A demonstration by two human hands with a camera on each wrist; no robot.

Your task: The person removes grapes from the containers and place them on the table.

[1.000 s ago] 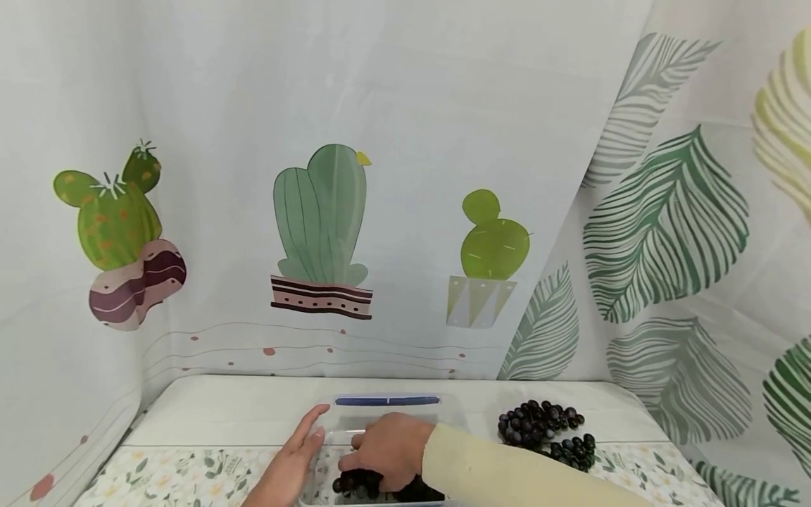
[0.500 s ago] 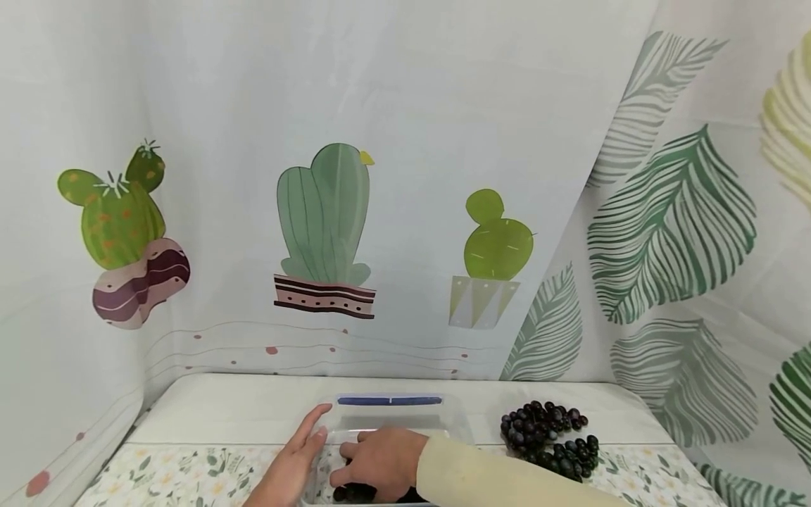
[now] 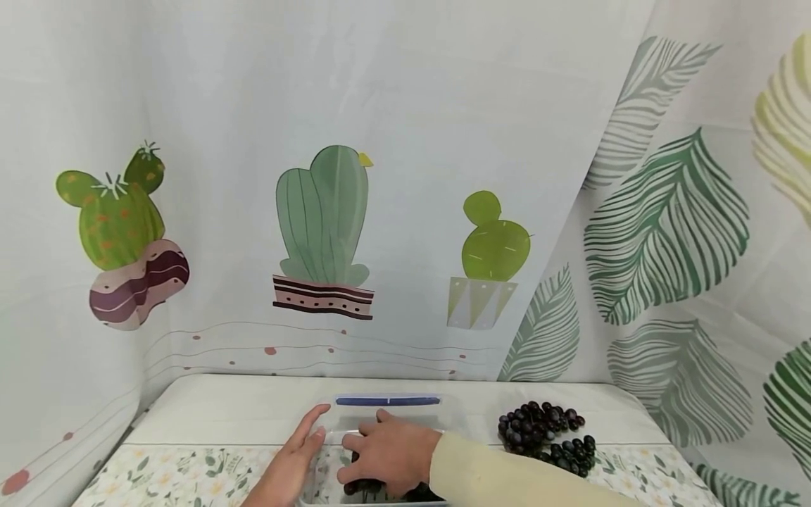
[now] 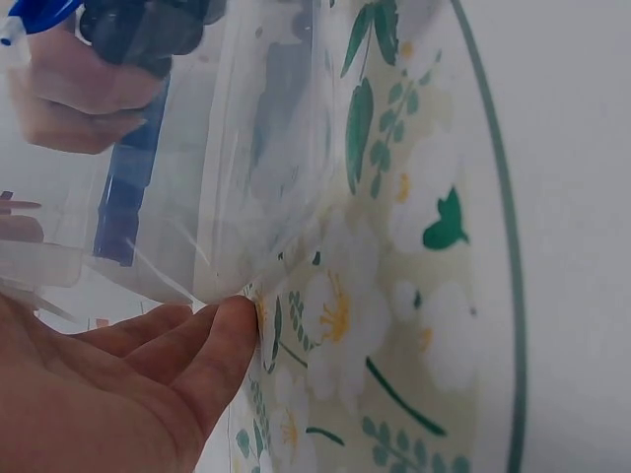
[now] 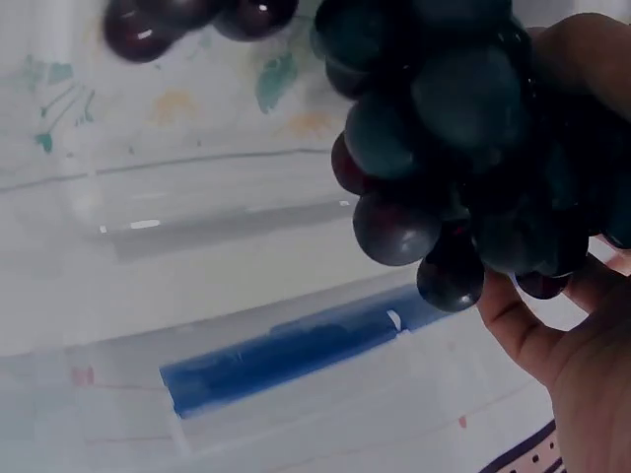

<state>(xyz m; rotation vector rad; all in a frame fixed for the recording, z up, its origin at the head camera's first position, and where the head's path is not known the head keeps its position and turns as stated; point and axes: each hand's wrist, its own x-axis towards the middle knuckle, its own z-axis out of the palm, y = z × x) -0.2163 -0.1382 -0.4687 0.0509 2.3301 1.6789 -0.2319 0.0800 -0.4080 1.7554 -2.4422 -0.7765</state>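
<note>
A clear plastic box (image 3: 308,493) stands at the front middle of the table in the head view, with dark grapes inside. My right hand (image 3: 395,454) reaches into it from the right. In the right wrist view its fingers (image 5: 523,325) and thumb curl round a bunch of dark grapes (image 5: 463,148); other grapes (image 5: 187,15) show at the top. My left hand (image 3: 291,458) lies along the box's left side, fingers extended. The left wrist view has those fingertips (image 4: 232,315) at the clear wall's lower corner, the right hand and grapes (image 4: 138,30) showing through the plastic.
Just behind the box, a clear panel carries a long blue strip (image 3: 388,401). Two more bunches of dark grapes, one farther back (image 3: 532,426) and one nearer (image 3: 570,454), lie on the table at the right. A printed cloth (image 3: 405,338) hangs behind the table.
My right hand dipped lower and left in the box, then came back slightly up and right, with its fingers more spread. The left hand keeps its place at the box's side.
</note>
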